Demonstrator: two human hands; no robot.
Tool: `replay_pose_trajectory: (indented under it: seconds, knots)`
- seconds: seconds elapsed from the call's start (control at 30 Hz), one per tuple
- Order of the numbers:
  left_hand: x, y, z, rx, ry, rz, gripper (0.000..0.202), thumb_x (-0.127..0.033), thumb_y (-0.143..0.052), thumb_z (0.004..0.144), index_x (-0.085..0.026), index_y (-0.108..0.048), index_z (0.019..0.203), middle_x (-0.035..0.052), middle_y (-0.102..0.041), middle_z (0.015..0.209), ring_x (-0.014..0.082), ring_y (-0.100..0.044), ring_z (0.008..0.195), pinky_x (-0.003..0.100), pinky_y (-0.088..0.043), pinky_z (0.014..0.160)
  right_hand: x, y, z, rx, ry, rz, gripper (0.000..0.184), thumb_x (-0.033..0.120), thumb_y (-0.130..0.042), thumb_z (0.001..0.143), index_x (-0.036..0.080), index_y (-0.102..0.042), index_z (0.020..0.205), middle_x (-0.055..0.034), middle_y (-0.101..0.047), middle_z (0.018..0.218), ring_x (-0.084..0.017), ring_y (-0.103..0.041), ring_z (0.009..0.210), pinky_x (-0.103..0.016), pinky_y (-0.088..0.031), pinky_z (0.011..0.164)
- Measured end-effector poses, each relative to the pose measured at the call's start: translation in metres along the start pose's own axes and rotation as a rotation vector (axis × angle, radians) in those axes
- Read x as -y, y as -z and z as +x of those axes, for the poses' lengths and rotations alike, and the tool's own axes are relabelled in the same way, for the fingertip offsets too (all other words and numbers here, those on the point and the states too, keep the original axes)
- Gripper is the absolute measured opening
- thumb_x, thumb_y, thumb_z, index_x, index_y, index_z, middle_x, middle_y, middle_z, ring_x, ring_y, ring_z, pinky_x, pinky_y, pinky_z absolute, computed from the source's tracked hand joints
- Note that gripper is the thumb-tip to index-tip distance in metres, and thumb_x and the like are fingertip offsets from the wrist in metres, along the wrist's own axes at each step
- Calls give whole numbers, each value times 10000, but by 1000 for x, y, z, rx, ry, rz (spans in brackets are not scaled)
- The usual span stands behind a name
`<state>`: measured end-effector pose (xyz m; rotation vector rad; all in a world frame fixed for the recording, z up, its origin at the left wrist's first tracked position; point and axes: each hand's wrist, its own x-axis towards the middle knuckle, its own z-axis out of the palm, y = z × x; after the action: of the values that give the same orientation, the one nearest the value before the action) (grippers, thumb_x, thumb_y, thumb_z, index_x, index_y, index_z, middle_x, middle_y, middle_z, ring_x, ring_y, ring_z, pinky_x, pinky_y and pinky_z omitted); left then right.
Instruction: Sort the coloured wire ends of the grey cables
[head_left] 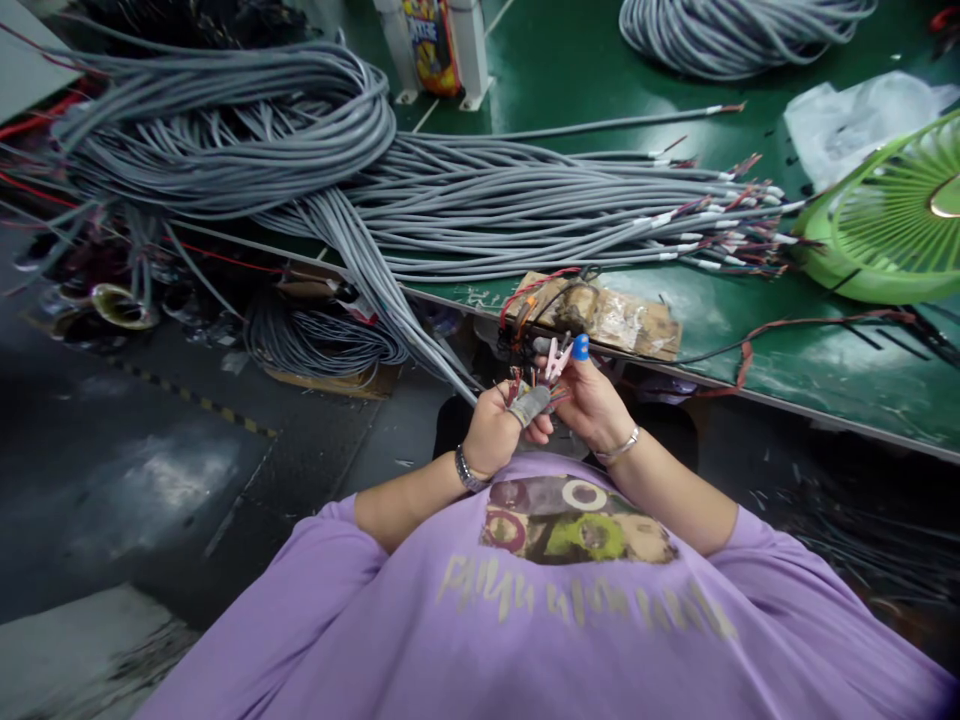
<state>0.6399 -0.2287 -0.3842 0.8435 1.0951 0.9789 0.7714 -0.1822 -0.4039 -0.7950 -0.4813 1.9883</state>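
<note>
My left hand (495, 428), with a grey cover on its thumb, is closed around the ends of grey cables (442, 362) that run down from the bundle on the table. Thin coloured wires (536, 378) stick out between its fingers. Close against it, my right hand (596, 402) wears a blue cover on the thumb. Its fingers are pinched at a pink clip (556, 360) like a clothespin, beside the wires. The fingers partly hide the wire tips, so I cannot tell which single wire is touched.
Across the green table (825, 370) lies a thick bundle of grey cables (525, 210) with stripped ends. A wooden block (622, 318) with red and black leads sits at the edge. On the right are a green fan (892, 215) and a plastic bag (847, 130). A can (433, 45) stands behind.
</note>
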Motion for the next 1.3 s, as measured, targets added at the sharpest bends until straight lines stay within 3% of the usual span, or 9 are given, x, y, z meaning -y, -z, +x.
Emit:
replay_pose_trajectory:
  seconds: [0.2, 0.67, 0.9, 1.07, 1.3]
  knots:
    - [3, -1, 3, -8, 3, -2, 461, -569, -731, 740, -140, -580, 671, 21, -661, 552, 96, -579, 406, 188, -427, 402, -2, -2, 1, 29, 29, 22, 592, 763, -543, 794, 183, -658, 753, 11, -590, 497, -153, -541, 364, -279, -452, 354]
    - [9, 6, -6, 18, -51, 23, 456, -582, -728, 741, -139, -628, 701, 26, -674, 568, 105, -597, 435, 215, -495, 447, 1, 3, -5, -31, 18, 67, 545, 739, -564, 802, 200, -634, 839, -15, -691, 792, -121, -584, 578, -258, -485, 534]
    - [6, 3, -6, -23, -88, -24, 422, -539, -732, 763, -143, -612, 680, 15, -673, 564, 92, -588, 416, 189, -468, 419, 2, -2, -6, -66, 97, 18, 368, 560, -664, 839, 193, -661, 812, 0, -687, 716, -117, -579, 589, -259, -481, 582]
    - [6, -1, -1, -35, -82, -21, 445, -557, -724, 762, -139, -609, 664, 15, -664, 550, 89, -581, 407, 182, -455, 407, -3, 1, -2, -48, 174, -15, 470, 669, -616, 818, 201, -640, 806, -7, -652, 627, -148, -591, 521, -270, -465, 475]
    - [11, -1, 3, -54, -58, -20, 435, -551, -725, 763, -133, -630, 690, 12, -660, 549, 92, -588, 415, 185, -465, 418, -6, 3, 0, 130, 17, -38, 640, 800, -462, 812, 197, -651, 908, 41, -570, 523, -145, -518, 362, -298, -452, 400]
